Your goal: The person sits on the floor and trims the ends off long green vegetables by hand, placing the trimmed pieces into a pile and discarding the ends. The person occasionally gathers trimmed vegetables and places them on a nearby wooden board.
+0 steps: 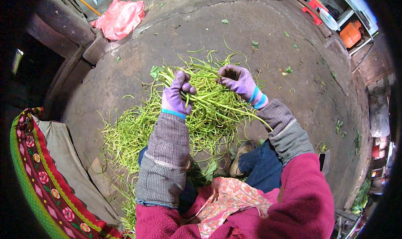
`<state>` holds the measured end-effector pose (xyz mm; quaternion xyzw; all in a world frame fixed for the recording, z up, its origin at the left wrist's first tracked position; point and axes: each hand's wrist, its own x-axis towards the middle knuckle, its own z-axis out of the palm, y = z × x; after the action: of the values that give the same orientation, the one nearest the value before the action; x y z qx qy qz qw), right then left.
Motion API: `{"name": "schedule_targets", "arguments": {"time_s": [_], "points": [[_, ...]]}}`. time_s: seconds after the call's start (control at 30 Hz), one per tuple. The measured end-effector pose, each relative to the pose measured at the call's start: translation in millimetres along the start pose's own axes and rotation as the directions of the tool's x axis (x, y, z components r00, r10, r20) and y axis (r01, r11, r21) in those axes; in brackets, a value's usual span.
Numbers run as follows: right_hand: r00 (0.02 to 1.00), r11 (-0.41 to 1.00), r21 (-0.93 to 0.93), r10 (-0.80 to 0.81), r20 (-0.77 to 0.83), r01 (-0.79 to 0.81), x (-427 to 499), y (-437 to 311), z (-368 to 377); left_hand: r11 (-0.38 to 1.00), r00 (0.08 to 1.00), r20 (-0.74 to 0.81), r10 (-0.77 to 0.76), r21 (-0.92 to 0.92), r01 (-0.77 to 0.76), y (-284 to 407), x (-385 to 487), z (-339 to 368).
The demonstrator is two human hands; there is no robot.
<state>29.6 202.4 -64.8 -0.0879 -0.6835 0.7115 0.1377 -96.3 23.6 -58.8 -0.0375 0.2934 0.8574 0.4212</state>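
My left hand (179,94), in a purple work glove with a blue cuff, is closed around a bundle of long green stems (209,101). Pale thick ends stick out past the thumb, and the thin ends trail to the right, over my right forearm. My right hand (234,78), gloved alike, pinches one green stem (205,70) between thumb and fingertips, to the right of my left hand. That stem runs across to the bundle. Below both hands a broad heap of green stems (135,135) lies on the floor. A green leaf (155,72) shows beside the bundle's pale ends.
Leaf scraps (255,44) lie scattered on the concrete floor (201,28). A pink plastic bag (121,19) is at the back left, near a low wall. A floral cloth (44,176) drapes at the left. An orange gas cylinder (350,34) stands under a shelf at the back right.
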Motion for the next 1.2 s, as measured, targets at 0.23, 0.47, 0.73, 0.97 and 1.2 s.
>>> {"name": "schedule_targets", "arguments": {"time_s": [0.23, 0.47, 0.73, 0.97, 1.2], "points": [[0.99, 0.991, -0.009, 0.134, 0.038, -0.134, 1, -8, 3, 0.981, 0.994, 0.029, 0.104, 0.162, -0.107, 5, -5, -1], [0.973, 0.938, 0.306, 0.205, -0.103, -0.165, 13, 22, -23, 0.959, 0.98, 0.015, 0.2, 0.201, -0.199, 13, -5, -1], [0.988, 0.782, -0.605, 0.098, -0.116, -0.148, 10, 56, -41, 0.94, 0.965, -0.003, 0.261, 0.228, -0.254, 17, -5, 1], [0.998, 0.996, -0.068, -0.062, 0.003, 0.062, 8, -18, 29, 0.905, 0.982, -0.016, 0.19, 0.39, -0.169, 8, -9, 0], [0.916, 0.92, 0.237, -0.225, -0.333, 0.312, 13, -20, 15, 0.786, 0.996, 0.008, 0.087, 0.614, -0.074, -5, -11, 5]]}}
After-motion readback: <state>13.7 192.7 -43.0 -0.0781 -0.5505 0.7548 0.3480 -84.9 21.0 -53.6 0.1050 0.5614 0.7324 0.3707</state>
